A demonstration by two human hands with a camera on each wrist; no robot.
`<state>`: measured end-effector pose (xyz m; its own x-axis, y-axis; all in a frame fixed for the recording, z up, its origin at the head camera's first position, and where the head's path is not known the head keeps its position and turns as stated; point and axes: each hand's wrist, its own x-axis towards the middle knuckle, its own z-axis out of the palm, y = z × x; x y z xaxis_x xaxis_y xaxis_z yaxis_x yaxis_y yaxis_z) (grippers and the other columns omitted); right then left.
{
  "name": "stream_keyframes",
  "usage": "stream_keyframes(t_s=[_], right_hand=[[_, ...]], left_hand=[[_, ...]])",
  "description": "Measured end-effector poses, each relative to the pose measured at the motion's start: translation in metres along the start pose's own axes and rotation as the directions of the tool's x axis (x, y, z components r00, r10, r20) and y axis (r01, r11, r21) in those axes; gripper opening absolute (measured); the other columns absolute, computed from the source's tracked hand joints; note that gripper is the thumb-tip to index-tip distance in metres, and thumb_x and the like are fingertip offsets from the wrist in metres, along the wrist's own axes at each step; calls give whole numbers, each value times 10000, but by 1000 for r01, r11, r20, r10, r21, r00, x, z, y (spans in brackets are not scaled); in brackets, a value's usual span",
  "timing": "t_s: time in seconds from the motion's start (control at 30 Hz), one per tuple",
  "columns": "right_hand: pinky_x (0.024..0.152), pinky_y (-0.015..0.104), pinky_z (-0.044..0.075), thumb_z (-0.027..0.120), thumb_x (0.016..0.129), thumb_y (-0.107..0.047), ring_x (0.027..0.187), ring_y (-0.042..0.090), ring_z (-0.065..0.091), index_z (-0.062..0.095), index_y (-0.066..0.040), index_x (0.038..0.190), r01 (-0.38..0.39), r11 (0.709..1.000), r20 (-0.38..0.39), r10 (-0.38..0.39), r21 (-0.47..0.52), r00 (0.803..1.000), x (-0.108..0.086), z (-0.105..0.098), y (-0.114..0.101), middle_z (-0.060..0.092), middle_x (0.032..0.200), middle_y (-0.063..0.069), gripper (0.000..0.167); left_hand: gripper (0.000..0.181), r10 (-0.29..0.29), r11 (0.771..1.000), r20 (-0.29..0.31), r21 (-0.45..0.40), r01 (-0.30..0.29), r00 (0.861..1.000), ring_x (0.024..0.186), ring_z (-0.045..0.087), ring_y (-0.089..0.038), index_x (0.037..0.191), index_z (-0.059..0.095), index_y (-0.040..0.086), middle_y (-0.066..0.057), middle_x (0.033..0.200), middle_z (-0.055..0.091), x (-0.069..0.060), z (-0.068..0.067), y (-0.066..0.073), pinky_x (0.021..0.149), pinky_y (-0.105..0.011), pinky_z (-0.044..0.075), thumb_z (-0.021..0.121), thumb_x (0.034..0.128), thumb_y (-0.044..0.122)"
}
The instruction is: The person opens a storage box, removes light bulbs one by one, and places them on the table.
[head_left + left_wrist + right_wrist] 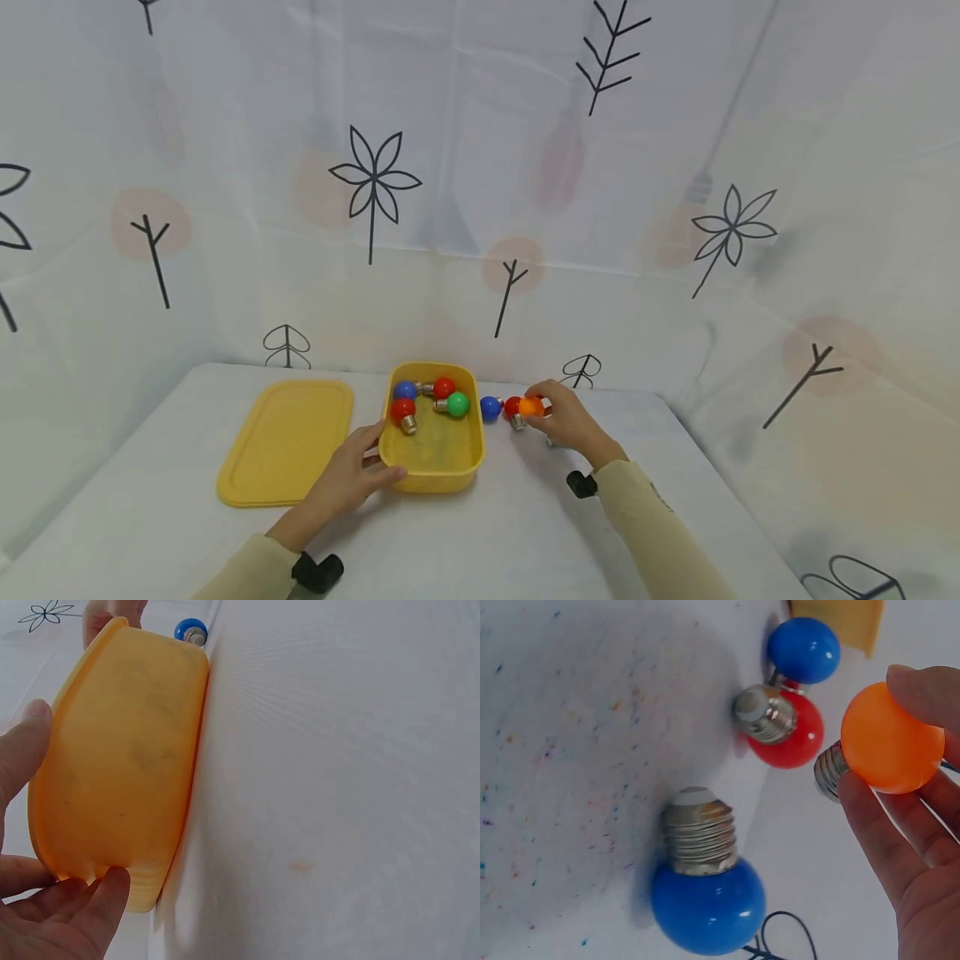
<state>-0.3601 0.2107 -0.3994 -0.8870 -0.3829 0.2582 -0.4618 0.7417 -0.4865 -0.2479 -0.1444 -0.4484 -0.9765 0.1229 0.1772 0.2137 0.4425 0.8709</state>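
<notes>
My right hand pinches an orange bulb between thumb and fingers, held off the table in the right wrist view, its metal base pointing away from the palm. Close by lie a red bulb and a blue bulb, with another blue bulb nearer the camera. The yellow bin holds several bulbs: two red, one blue and one green. At its left side my left hand grips the wall, thumb at the rim and fingertips against the outside in the left wrist view.
A flat yellow lid lies on the white table left of the bin. Behind the table hangs a pale cloth printed with plant drawings.
</notes>
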Motion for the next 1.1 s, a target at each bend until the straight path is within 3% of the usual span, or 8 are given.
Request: stream_keyframes(t_s=[0.67, 1.1], right_hand=[[975, 436, 477, 734, 817, -75, 1028, 221, 519, 629, -102, 1087, -90, 994, 56, 94, -66, 994, 6, 14, 24, 569, 1118, 19, 291], [960, 405, 492, 761, 811, -96, 1000, 202, 521, 633, -139, 1081, -135, 985, 89, 144, -108, 986, 7, 20, 32, 563, 1070, -14, 302]], left_hand=[[859, 5, 1000, 3, -1, -5, 1000, 1251, 479, -300, 1460, 340, -10, -157, 1374, 456, 0, 0, 0, 957, -354, 487, 792, 789, 280], [861, 0, 1000, -1, -6, 0, 1000, 1262, 471, -294, 1461, 341, -5, -152, 1385, 449, 0, 0, -1, 960, -346, 484, 794, 787, 279]])
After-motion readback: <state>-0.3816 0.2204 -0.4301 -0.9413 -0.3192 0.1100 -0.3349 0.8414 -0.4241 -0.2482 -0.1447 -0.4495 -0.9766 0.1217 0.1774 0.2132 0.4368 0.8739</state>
